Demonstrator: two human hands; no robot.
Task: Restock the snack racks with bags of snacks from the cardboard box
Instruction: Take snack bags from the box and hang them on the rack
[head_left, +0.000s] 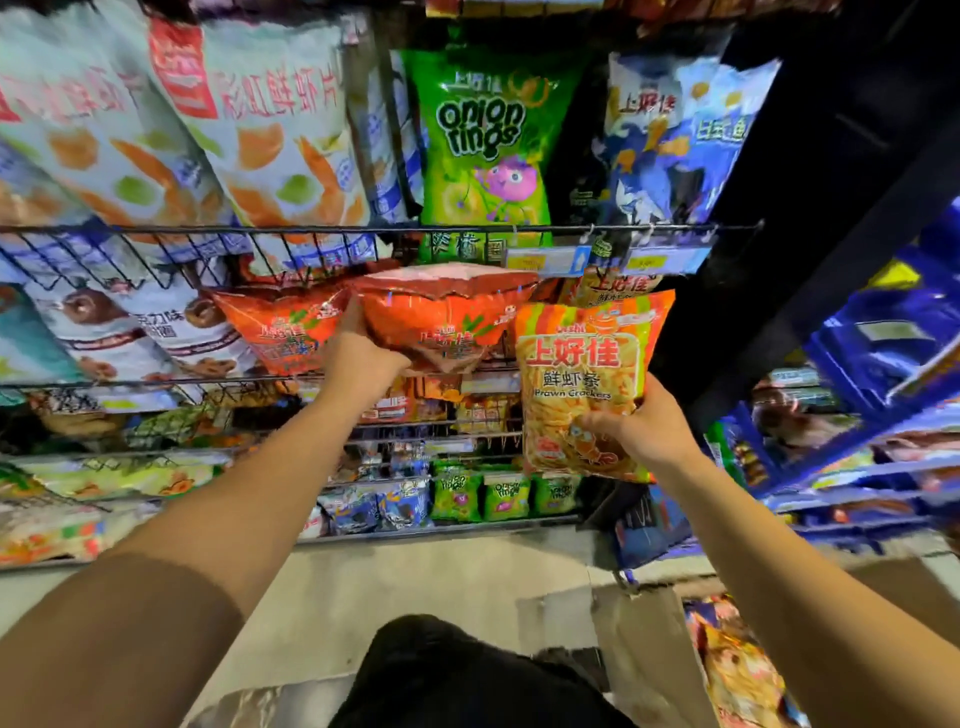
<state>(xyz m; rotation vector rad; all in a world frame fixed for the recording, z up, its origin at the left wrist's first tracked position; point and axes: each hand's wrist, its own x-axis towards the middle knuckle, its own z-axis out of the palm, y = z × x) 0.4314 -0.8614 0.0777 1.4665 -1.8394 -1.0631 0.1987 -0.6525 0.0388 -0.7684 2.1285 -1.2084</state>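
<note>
- A shop, snack aisle of a grocery or convenience store.
- Black wire racks (311, 231) in several tiers, packed w/ sealed snack bags facing out.
- Many copies of same product: green onion rings bags (483, 140) up top and smaller ones lower down.
- Price tags (548, 260) clipped to the rack's front wire.
- Blue shelving (878, 358) w/ more packaged goods at right.
- Open cardboard box (649, 623) of stock on the pale floor.
</note>
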